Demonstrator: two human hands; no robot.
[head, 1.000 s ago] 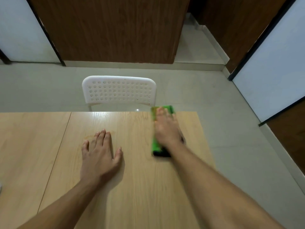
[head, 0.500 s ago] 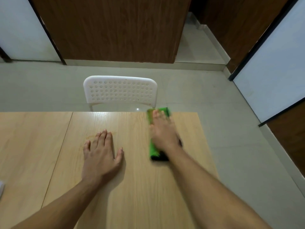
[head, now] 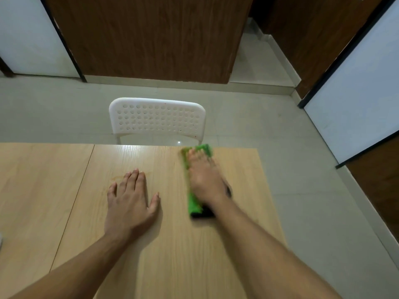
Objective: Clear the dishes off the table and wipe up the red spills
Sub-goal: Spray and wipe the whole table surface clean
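My right hand presses flat on a green cloth with a dark underside, near the far right part of the light wooden table. The cloth's far end peeks out past my fingertips, close to the table's far edge. My left hand lies flat on the table with fingers spread, holding nothing. A faint reddish-orange smear shows on the wood just beyond my left fingertips. No dishes are in view.
A white perforated chair stands tucked against the table's far edge. The table's right edge lies close to my right hand. A seam splits the tabletop left of my left hand. A small white object sits at the left border.
My right hand has slid the green cloth leftward along the far part of the table. My left hand has stayed flat in place.
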